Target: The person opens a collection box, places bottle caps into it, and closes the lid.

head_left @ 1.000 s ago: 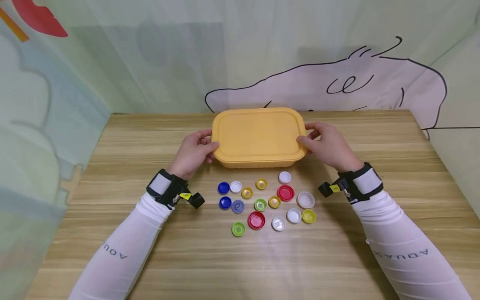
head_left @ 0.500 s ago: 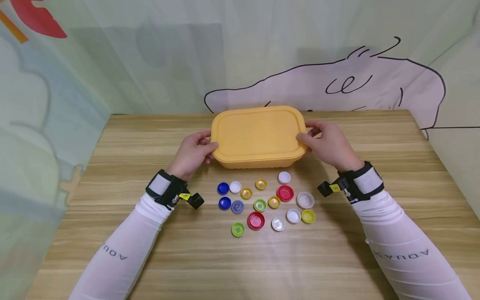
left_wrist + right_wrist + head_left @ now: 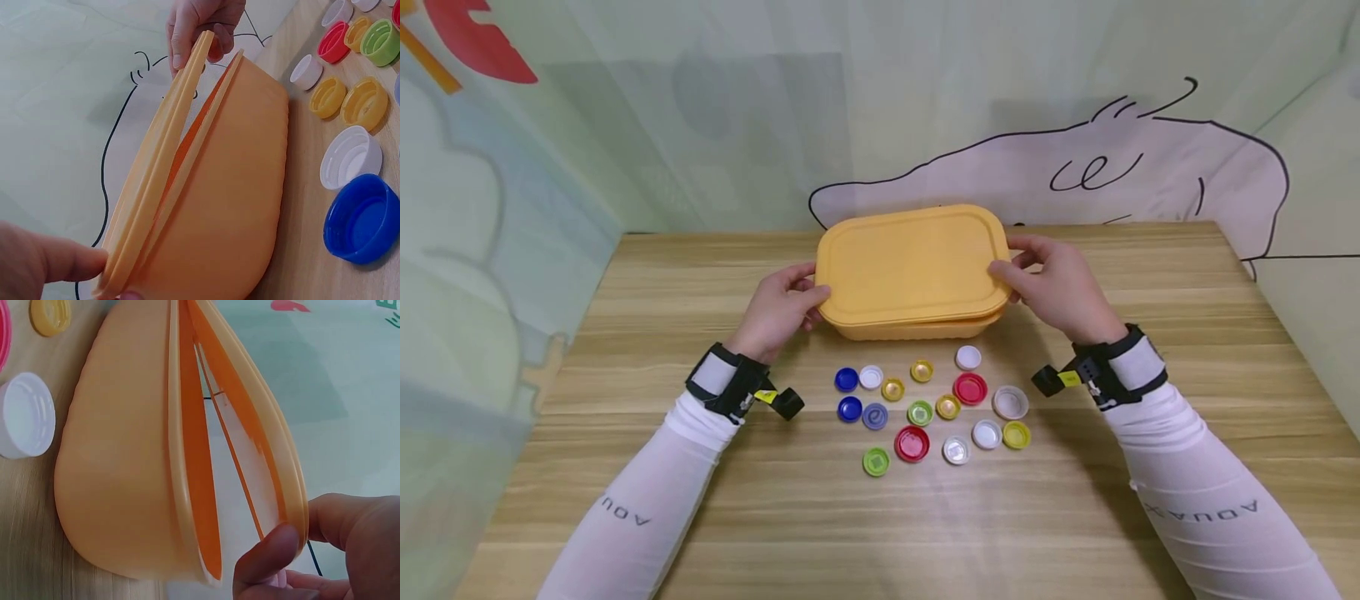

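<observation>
An orange-yellow lid (image 3: pixel 913 265) is raised off its matching plastic box (image 3: pixel 917 331), its right end higher than its left. My left hand (image 3: pixel 775 312) pinches the lid's left end, thumb on top and fingers beneath. At the opposite end my right hand (image 3: pixel 1056 287) pinches the lid between thumb and fingers. A wedge-shaped gap between lid and box, wide at the right end, shows in the right wrist view, with the box's orange inner wall (image 3: pixel 199 481) visible. What the box contains is hidden.
Several loose bottle caps lie on the wooden table (image 3: pixel 760 517) in front of the box, among them a red cap (image 3: pixel 912 443), a blue cap (image 3: pixel 850 409) and a green cap (image 3: pixel 876 462). A printed curtain (image 3: pixel 715 133) hangs behind the table's far edge.
The lid's right end has lifted, and a gap has come between lid and box. Lid and left hand have shifted slightly left. The bottle caps stay where they were.
</observation>
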`<state>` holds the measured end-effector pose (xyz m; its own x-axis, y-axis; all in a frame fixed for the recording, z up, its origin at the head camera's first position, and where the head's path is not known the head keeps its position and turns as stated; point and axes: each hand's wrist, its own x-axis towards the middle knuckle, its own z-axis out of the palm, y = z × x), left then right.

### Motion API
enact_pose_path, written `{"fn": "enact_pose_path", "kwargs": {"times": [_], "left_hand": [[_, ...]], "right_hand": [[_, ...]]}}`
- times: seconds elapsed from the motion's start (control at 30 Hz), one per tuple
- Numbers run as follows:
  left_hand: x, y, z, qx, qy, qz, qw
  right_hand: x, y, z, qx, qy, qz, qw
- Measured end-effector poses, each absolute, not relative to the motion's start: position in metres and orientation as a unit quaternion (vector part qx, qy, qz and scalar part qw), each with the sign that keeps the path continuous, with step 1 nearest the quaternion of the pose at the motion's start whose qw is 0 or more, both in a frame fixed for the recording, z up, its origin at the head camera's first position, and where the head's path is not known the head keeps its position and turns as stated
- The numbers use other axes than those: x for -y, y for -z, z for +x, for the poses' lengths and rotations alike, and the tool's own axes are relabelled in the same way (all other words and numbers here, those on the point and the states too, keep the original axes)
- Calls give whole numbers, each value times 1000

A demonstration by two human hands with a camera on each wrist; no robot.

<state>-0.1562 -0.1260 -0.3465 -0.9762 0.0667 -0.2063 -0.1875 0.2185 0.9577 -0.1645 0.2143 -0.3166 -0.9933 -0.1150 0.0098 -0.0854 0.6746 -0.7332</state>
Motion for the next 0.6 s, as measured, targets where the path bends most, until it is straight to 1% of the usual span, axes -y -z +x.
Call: {"fn": "enact_pose_path", "kwargs": {"times": [0.33, 0.6], "left_hand": [[127, 337, -153, -785, -617, -10, 44], [133, 329, -152, -773, -635, -7, 18]], "right_hand": [[-213, 312, -162, -893, 445, -65, 12], [-209, 308, -157, -879, 468, -87, 8]]}}
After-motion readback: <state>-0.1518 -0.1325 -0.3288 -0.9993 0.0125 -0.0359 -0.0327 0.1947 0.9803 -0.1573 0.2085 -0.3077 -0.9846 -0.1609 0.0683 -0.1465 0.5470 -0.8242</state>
